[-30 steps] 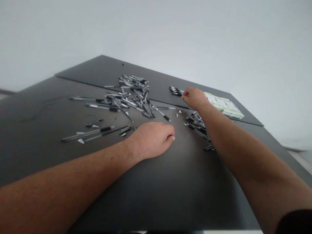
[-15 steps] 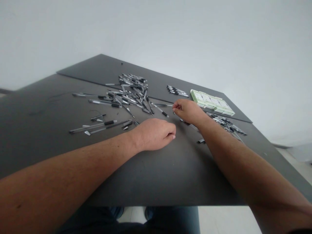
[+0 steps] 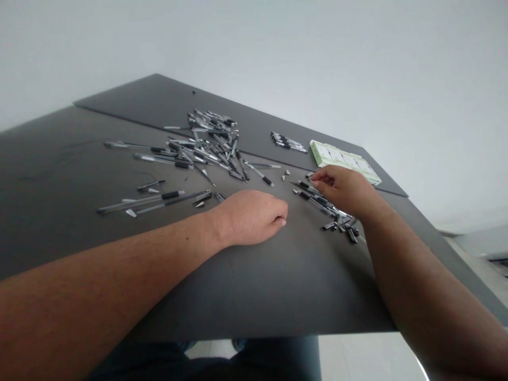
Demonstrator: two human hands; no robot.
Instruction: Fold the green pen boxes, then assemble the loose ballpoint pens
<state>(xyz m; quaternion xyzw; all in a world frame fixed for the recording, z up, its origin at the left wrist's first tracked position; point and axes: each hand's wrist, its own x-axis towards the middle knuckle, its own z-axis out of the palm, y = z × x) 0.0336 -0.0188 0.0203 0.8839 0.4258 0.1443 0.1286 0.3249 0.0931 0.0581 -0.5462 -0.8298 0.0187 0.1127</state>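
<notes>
Hands: left (image 3: 250,218) curled, right (image 3: 344,190) over ballpoint pens (image 3: 317,200).

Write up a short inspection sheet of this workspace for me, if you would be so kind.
Surface: dark table with a seam across it.
Job's things: loose pile of pens; group of pens; small row of pens.
Clutter: small pointed pieces; pale green pack.
Hands: left hand curled, resting on the table; right hand over the group of pens.
Cables: nothing seen.
Surroundings: pale wall; pale floor; jeans.
</notes>
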